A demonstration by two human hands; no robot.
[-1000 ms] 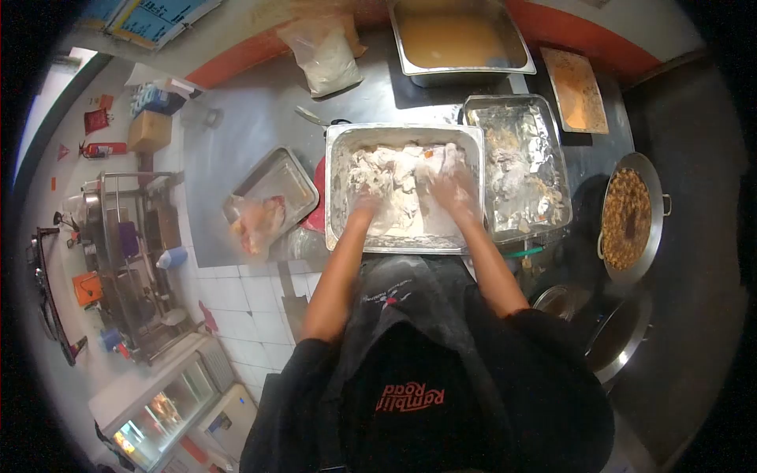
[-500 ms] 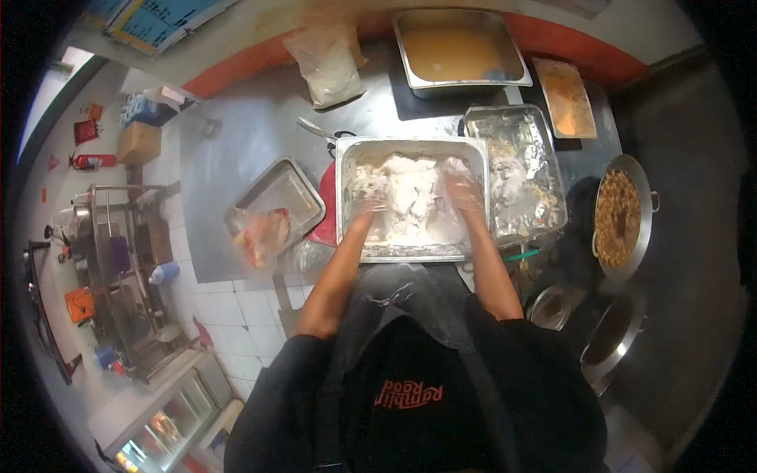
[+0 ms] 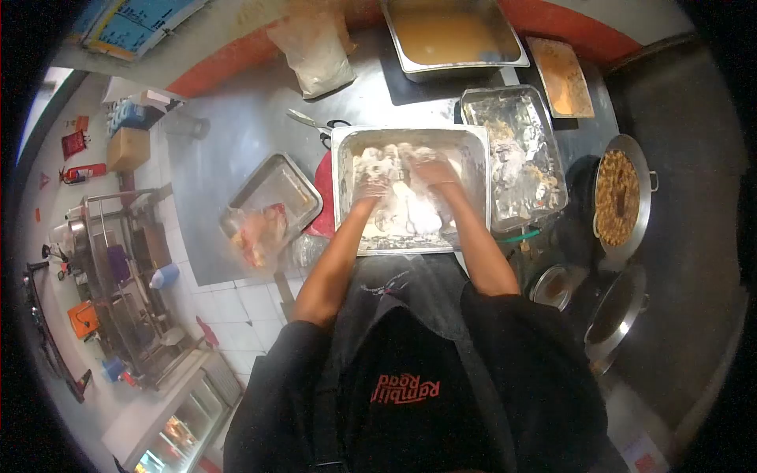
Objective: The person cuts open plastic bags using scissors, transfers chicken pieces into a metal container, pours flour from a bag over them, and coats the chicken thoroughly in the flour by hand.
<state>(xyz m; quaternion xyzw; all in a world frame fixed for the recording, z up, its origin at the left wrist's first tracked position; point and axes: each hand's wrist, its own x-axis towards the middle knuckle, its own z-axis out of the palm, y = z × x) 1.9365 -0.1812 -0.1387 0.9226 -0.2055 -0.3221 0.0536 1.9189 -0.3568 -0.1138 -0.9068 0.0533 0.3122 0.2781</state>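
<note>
Both of my hands are inside a deep rectangular metal tray [image 3: 482, 197] of white flour. My left hand [image 3: 374, 183], dusted white, is at the tray's left side against flour-coated lumps [image 3: 384, 160]; its fingers blend into the white. My right hand [image 3: 432, 169] reaches over the middle of the tray, blurred by motion, and touches the floury mass. What the lumps are under the coating does not show. A smooth white mound [image 3: 422, 213] of flour lies between my wrists. Whether either hand grips a piece is hidden.
Right of the tray stands a flour-smeared metal pan [image 3: 550, 201]. Behind are a container of tan liquid [image 3: 453, 39], a bag of white powder [image 3: 319, 67] and scissors [image 3: 307, 120]. At left, a shallow tray [image 3: 303, 193] bears a plastic bag [image 3: 260, 235]. A wok [image 3: 619, 197] of brown food is far right.
My right hand has moved left from the tray's right side to its middle, over the floury mass. My left hand stays near the left side. The whole view has shifted slightly.
</note>
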